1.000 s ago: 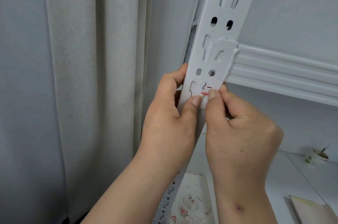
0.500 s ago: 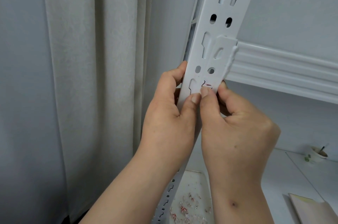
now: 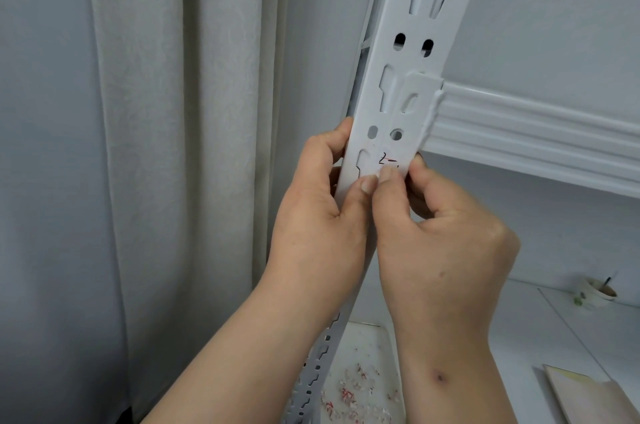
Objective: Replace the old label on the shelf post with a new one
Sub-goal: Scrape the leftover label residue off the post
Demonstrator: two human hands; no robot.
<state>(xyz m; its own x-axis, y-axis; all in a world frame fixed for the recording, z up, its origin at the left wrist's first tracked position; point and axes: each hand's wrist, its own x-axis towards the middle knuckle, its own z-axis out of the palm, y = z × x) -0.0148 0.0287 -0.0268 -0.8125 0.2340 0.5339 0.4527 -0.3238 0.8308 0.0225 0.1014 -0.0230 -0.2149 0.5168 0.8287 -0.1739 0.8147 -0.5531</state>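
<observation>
Fingers (image 3: 388, 178) of the right hand (image 3: 446, 243) pinching the lower edge of the label (image 3: 389, 162), thumb tip pressed on it, other fingertips curled behind the right edge of the shelf post (image 3: 405, 84). Left hand (image 3: 311, 216) clasping the same post from its left side, thumb (image 3: 367, 184) laid flat on the front face touching the right thumb, remaining fingers wrapped round the left edge. Label stuck on the front of the white post, just below a pair of small round holes and beside a keyhole slot, marked with a handwritten dark "2" and red strokes, its lower part hidden under the thumbs. White ribbed crossbeam (image 3: 540, 143) hooked into the post just above the label, running off to the right. Pale curtain (image 3: 180, 146) hanging to the left, behind the post. Lower down, a white tray (image 3: 381, 337) littered with small red-and-white scraps (image 3: 349, 392). Farther right on the white worktop (image 3: 519, 337), a small cup (image 3: 595, 294) and a beige folder corner (image 3: 588, 399).
</observation>
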